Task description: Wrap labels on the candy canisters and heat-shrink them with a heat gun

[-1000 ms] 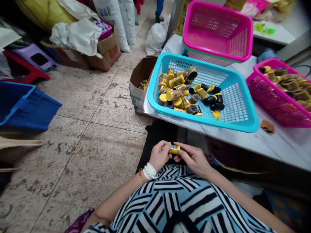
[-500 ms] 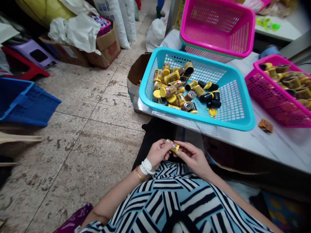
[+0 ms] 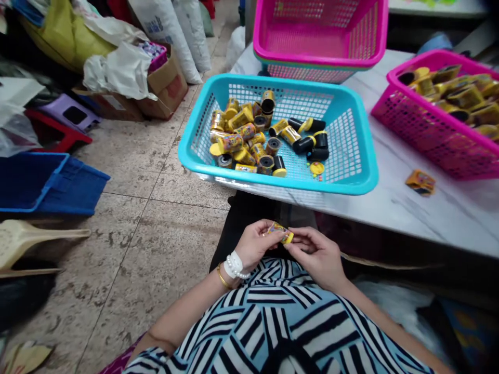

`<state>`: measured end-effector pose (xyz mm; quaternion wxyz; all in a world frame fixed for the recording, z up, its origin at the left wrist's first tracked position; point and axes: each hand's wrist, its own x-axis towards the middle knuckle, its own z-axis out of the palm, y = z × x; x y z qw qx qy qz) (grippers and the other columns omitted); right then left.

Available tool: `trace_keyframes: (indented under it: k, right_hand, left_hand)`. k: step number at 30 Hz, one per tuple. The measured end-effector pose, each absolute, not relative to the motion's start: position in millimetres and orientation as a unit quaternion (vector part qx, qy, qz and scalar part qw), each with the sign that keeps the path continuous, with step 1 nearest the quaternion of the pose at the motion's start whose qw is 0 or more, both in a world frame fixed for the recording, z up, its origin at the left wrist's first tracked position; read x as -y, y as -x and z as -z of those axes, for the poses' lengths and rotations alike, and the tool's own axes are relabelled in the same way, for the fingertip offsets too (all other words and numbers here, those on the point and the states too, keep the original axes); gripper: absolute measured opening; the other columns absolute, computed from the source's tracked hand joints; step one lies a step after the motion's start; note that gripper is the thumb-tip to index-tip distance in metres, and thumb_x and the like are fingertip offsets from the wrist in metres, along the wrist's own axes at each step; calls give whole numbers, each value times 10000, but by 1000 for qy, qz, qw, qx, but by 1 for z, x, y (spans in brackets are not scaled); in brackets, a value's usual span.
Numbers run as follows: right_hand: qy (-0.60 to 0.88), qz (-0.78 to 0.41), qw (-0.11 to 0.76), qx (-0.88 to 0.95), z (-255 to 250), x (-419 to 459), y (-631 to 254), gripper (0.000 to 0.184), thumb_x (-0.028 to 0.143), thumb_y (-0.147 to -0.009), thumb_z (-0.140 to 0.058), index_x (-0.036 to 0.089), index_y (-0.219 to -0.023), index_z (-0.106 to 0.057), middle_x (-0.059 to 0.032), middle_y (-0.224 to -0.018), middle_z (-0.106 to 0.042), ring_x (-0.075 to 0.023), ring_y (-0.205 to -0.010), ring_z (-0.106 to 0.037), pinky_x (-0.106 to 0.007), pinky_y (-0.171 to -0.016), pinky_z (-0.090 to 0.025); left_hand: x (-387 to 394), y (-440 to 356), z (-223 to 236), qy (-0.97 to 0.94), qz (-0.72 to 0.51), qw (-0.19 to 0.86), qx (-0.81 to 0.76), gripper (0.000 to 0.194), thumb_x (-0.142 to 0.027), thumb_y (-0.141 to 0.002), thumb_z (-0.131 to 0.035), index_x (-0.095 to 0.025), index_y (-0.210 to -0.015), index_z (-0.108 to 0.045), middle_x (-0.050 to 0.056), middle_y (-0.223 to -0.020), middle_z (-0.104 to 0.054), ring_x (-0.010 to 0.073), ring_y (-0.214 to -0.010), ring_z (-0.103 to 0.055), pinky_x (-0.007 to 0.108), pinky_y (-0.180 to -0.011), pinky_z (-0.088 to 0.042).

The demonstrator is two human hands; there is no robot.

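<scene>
Over my lap, my left hand [image 3: 255,244] and my right hand [image 3: 315,254] both pinch a small yellow printed tube [image 3: 279,232] held level between the fingertips. The left wrist wears a white bead bracelet and a gold bangle. Just beyond the hands, a turquoise basket [image 3: 353,179] on the table edge holds several yellow and black tubes [image 3: 249,140] heaped at its left side, plus a loose yellow cap [image 3: 316,168].
A pink basket [image 3: 424,140] full of yellow tubes stands at the right, stacked pink baskets [image 3: 374,36] behind. One small yellow piece [image 3: 420,182] lies on the white table [image 3: 429,218]. A blue crate [image 3: 47,182], cardboard boxes [image 3: 167,83] and sacks sit on the tiled floor at left.
The view swung, so baskets and table shifted left in the picture. My hands stayed on the tube, which tilted slightly between the fingertips.
</scene>
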<state>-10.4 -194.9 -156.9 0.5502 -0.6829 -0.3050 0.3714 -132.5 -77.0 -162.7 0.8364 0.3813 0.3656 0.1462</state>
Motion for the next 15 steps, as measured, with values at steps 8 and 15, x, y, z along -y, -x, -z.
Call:
trace_keyframes:
  k: [8,15]
  right_hand:
    - [623,-505,593,73,167,204,-1,385,414,-676,-857,149,-924,-727,-59,-769,-760,-169,-625,-722,-315,-662,-636]
    - [648,-430,615,130,173,207,5,406,351,-665,-871,183,-985,-686,-30,-810,-737,-144,-713,-706,-277,-710,-619]
  left_hand:
    - [84,115,166,-479,-134,809,-312,395,-375,-704,-839,-131,-978,-692,54,-941,-696,142,-864,-626,266,-834,-484]
    - [76,117,168,-528,-82,776,-333,457,-539,-761,-745,-124,-932,-662,28,-783,-645,110,-670,-554,237,-649,-450]
